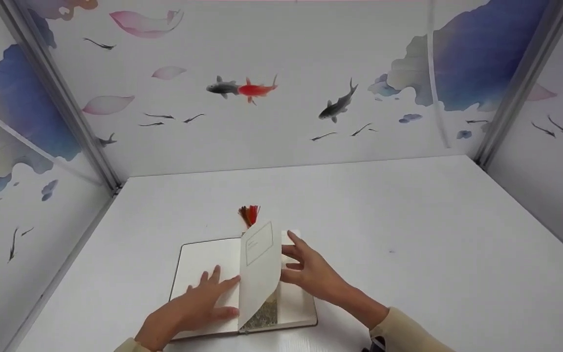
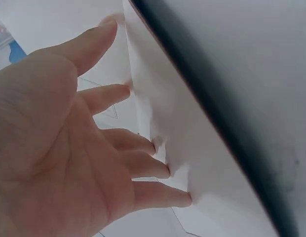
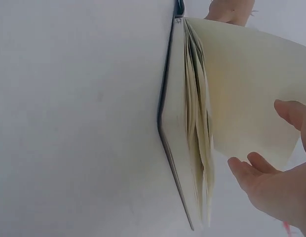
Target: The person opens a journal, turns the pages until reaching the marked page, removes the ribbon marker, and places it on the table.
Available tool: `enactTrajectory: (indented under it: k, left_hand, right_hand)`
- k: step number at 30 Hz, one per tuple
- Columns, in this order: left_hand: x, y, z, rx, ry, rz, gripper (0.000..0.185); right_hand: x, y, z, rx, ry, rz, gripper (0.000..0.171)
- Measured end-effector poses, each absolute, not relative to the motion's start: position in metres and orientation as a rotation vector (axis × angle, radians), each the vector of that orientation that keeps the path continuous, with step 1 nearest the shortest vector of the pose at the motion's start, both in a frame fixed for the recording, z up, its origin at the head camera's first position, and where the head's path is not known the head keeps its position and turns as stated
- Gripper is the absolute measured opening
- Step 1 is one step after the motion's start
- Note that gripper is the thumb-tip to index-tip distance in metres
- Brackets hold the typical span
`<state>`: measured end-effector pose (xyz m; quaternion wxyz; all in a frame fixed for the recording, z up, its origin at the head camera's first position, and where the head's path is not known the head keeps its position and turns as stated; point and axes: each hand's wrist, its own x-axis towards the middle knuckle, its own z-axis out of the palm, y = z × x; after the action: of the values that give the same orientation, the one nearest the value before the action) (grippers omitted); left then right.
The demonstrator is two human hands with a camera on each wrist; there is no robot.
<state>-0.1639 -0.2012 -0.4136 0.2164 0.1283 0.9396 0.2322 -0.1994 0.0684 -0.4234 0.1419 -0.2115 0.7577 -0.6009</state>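
A: The head view looks forward and down from above onto the white tabletop [image 1: 408, 234], taking in the fish-painted walls and, near its lower edge, the open cream-paged notebook with a dark cover [image 1: 198, 266] under both hands.

B: The left wrist view sits very close, facing along the left hand [image 2: 69, 148] toward those pages [image 2: 172, 133].

A: The right wrist view looks from low at the notebook's side, at its page edges [image 3: 195, 128], with the right hand [image 3: 276, 182] at the frame's corner.

B: All three views share the notebook.
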Motion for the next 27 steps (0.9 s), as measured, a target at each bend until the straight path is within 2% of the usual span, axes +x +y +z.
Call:
enactTrajectory:
  k: [5,8,16,27]
  left_hand:
    - [-0.163,-0.217,-0.407,0.47,2.608,0.756,0.063]
    - [-0.162,-0.228,-0.399,0.485,2.642,0.835,0.058]
    - [-0.16,-0.249,-0.386,0.255,2.743,1.0,0.057]
    - [-0.151,-0.271,-0.365,0.248,2.812,1.15,0.061]
  right_hand:
    - [-0.198,0.055,-0.418,-0.779,2.311,-1.572,0.069]
    - [-0.196,0.048,-0.417,-0.884,2.367,-1.457,0.062]
    - [-0.195,0.035,-0.42,-1.043,2.541,-1.034,0.067]
    - [-0.201,0.01,-0.416,-1.023,2.64,-0.634,0.075]
